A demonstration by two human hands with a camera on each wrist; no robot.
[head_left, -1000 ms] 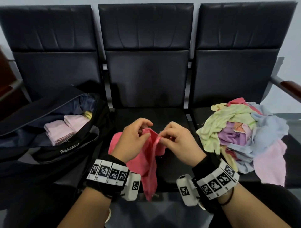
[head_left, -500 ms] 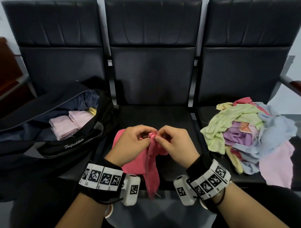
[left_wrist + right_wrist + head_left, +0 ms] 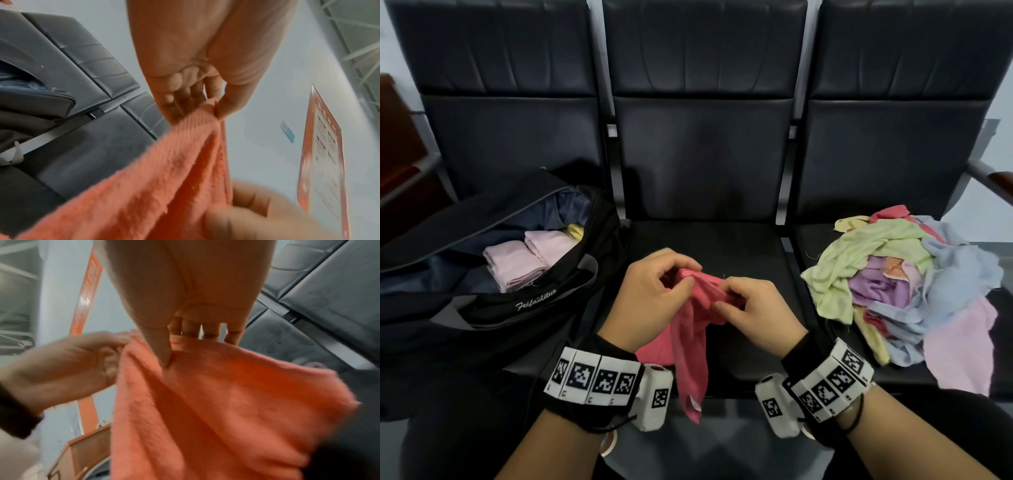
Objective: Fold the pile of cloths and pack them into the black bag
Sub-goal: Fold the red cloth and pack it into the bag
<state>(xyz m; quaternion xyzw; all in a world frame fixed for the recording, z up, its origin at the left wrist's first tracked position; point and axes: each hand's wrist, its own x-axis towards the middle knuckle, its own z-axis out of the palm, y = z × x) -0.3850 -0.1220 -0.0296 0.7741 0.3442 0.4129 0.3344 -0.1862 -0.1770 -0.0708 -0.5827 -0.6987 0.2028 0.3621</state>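
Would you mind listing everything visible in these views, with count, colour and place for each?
pink cloth: one, deep pink, held up over the middle seat, lower end hanging down.
black bag: one, black, open on the left seat.
folded cloths: two plainly seen, pale pink, side by side inside the bag; a yellow bit shows behind them.
pile of cloths: one heap, green, purple, blue, pink and yellow, unfolded on the right seat.
seats: three, black, in a row.
poster: one, orange-framed, on the wall.
wrist bands: two, black with white marker tiles, one on each wrist.
left hand: pinches the cloth's top edge.
right hand: pinches the same edge beside it.
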